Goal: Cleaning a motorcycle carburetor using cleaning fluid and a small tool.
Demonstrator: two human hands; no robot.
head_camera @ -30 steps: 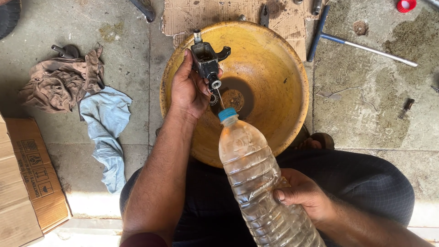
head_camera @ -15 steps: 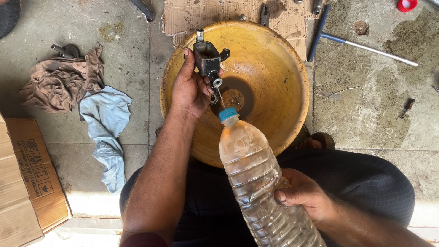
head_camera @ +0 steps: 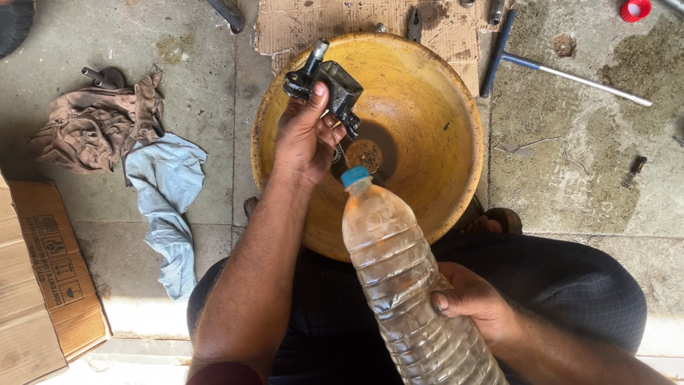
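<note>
The left hand grips a dark metal part, fingers wrapped around it, above a yellow bowl on the concrete floor. The right hand clasps a clear plastic bottle, its blue cap pointing toward the bowl. Rags lie to the left.

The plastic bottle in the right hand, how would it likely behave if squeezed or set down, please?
The plastic bottle looks thin-walled and ribbed, so it probably dents under the right hand. Clear liquid inside likely makes it heavy. Laid down, its round body might roll.
</note>
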